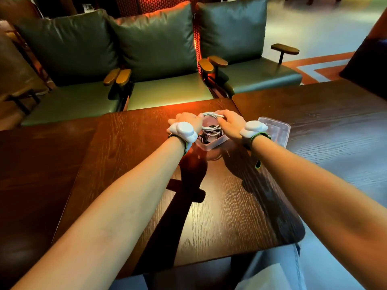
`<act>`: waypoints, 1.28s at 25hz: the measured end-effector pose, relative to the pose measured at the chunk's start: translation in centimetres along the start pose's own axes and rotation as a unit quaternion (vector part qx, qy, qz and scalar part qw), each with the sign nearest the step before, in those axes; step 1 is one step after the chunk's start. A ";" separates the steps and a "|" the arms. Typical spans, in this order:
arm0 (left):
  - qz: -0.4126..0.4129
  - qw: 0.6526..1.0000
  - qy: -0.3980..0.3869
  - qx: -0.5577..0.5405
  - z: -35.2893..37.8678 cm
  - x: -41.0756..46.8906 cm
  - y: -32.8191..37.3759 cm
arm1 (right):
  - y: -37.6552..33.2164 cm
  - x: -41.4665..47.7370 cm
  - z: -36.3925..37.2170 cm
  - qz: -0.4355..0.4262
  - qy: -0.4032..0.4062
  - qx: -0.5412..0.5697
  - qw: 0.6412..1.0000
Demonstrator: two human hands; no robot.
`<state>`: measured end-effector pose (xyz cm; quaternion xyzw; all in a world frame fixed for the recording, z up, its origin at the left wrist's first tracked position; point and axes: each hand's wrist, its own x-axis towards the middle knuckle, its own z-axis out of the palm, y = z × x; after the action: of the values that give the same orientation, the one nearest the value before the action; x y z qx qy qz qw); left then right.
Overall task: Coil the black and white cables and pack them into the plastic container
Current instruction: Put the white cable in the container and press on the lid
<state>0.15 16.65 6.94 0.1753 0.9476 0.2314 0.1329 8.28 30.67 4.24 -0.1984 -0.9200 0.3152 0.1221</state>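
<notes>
The white cable (211, 115) could spring out of its coil if let go early, as its loops seem bound by nothing, and a loop could be snagged on the container (217, 142) rim. It is clamped at either end by the left hand (187, 120) and right hand (230, 122), just above the container, where the black cable (206, 140) lies. Thin, glossy, loosely looped strands are seen.

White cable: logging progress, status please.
Left hand, right hand both grip coiled white cable over clear rectangular plastic container. Black cable inside. Clear plastic lid lies aside, right.
</notes>
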 end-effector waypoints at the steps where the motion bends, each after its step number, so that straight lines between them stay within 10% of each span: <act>1: -0.019 1.000 0.007 0.019 0.6 0.1 0.1 | 0.4 0.1 -0.1 -0.004 -0.011 -0.019 1.000; 15: 0.061 0.991 0.117 0.009 4.9 0.0 -2.1 | 3.3 0.6 1.1 -0.054 -0.224 -0.282 0.931; 24: 0.217 0.964 0.148 0.048 6.5 -0.1 -2.0 | 3.8 -3.4 -3.0 -0.006 -0.038 -0.184 0.982; 32: 0.286 0.946 0.089 0.126 7.8 -3.1 2.1 | 6.5 -7.8 -5.3 0.108 -0.142 -0.286 0.941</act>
<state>6.10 20.28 1.77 0.4327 0.8872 0.1530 -0.0472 18.89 34.73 3.48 -0.2767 -0.9521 0.0746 -0.1063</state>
